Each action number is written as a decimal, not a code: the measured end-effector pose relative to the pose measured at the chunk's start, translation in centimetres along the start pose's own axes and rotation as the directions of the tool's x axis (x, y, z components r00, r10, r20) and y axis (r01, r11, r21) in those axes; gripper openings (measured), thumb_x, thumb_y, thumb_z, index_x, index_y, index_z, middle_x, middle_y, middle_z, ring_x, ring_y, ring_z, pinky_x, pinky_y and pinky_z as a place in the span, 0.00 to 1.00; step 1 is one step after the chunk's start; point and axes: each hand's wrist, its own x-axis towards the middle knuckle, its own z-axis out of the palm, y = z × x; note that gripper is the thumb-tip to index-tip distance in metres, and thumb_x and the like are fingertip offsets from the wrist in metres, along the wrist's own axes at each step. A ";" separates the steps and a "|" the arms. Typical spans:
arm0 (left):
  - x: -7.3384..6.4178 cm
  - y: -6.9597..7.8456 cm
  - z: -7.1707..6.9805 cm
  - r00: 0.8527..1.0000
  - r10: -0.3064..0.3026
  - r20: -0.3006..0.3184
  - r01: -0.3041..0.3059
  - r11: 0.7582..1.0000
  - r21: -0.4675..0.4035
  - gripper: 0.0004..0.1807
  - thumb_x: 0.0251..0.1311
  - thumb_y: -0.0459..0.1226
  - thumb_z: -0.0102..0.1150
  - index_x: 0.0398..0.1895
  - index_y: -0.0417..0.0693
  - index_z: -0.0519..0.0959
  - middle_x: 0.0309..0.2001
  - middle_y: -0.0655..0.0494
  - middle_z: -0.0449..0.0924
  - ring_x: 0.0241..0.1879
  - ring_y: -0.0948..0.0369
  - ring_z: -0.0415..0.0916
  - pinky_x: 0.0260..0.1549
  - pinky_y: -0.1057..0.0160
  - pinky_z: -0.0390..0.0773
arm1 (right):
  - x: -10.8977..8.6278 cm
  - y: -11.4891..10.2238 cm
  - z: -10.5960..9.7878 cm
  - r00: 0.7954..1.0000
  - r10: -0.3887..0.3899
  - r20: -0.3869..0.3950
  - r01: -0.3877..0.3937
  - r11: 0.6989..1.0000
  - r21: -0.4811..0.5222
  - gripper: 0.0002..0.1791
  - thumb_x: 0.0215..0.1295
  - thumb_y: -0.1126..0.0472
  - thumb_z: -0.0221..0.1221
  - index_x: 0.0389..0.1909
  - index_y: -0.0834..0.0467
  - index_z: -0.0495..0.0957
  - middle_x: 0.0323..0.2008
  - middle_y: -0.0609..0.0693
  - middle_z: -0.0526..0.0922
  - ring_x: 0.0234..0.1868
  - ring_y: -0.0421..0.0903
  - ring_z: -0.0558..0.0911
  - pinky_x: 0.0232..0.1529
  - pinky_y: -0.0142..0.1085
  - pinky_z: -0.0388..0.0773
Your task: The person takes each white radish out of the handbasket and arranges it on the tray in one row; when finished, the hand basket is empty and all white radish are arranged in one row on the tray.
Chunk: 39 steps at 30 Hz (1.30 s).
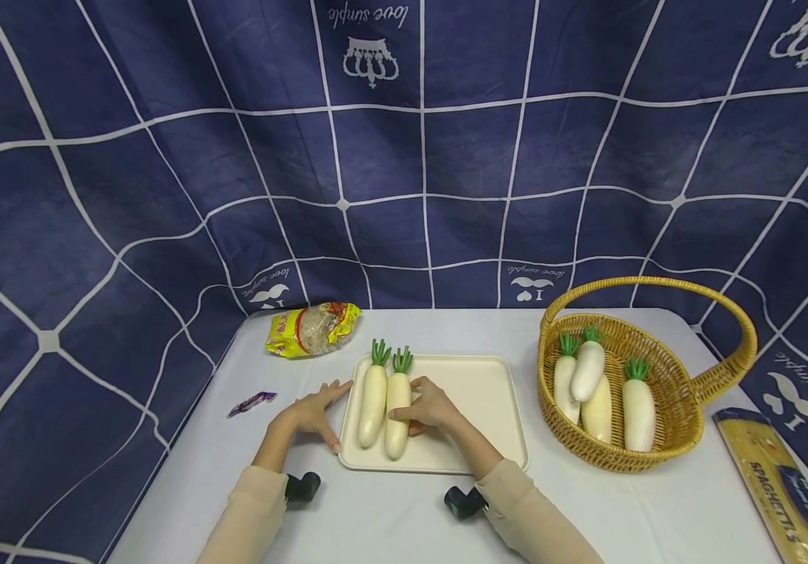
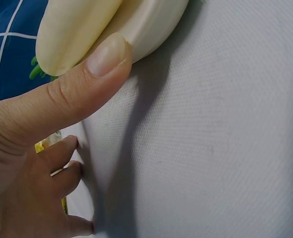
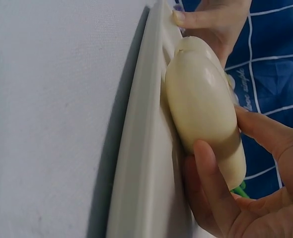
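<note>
Two white radishes with short green tops lie side by side on the left part of a cream tray (image 1: pixel 470 407). My right hand (image 1: pixel 433 407) grips the right-hand radish (image 1: pixel 398 423), fingers and thumb at its sides; in the right wrist view this radish (image 3: pixel 203 94) is seen end-on, blunt end up close. The left radish (image 1: pixel 373 399) lies right beside it. At the tray's left edge my left hand (image 1: pixel 312 409) is spread, holding no radish. In the left wrist view its thumb (image 2: pixel 107 57) lies against the tray rim, with the other fingers apart.
A wicker basket (image 1: pixel 689 423) with a tall handle holds several white radishes at the right. Beside it lies a spaghetti pack (image 1: pixel 773 486). A yellow food bag (image 1: pixel 312 329) is at the back left, and a small purple wrapper (image 1: pixel 251 403) lies left of the tray.
</note>
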 end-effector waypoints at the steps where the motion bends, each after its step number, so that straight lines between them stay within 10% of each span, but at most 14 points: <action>1: 0.0 0.0 0.0 1.000 0.001 -0.001 -0.001 1.000 -0.004 0.67 0.21 0.35 0.82 0.73 0.50 0.54 0.72 0.37 0.45 0.71 0.37 0.37 0.60 0.27 0.35 | 0.0 0.0 0.0 1.000 -0.003 -0.001 0.003 1.000 0.005 0.43 0.47 0.60 0.71 0.59 0.72 0.59 0.26 0.58 0.79 0.15 0.42 0.78 0.19 0.36 0.82; 25: 0.0 0.0 0.0 1.000 0.007 0.001 -0.007 1.000 0.011 0.67 0.21 0.36 0.82 0.73 0.50 0.54 0.72 0.37 0.45 0.71 0.37 0.37 0.60 0.27 0.36 | -1.6 0.5 -2.5 0.993 -0.040 -0.108 0.029 0.994 -0.101 0.45 0.49 0.54 0.69 0.63 0.70 0.59 0.28 0.55 0.81 0.22 0.48 0.82 0.27 0.34 0.78; 39: 0.0 -0.1 0.1 1.000 0.013 0.000 -0.013 1.000 0.024 0.66 0.22 0.36 0.82 0.73 0.49 0.54 0.72 0.36 0.45 0.71 0.37 0.38 0.59 0.26 0.36 | -6.3 0.1 -10.7 0.986 -0.163 -0.047 0.166 0.982 0.087 0.40 0.55 0.60 0.65 0.64 0.70 0.57 0.39 0.62 0.79 0.35 0.58 0.83 0.36 0.46 0.83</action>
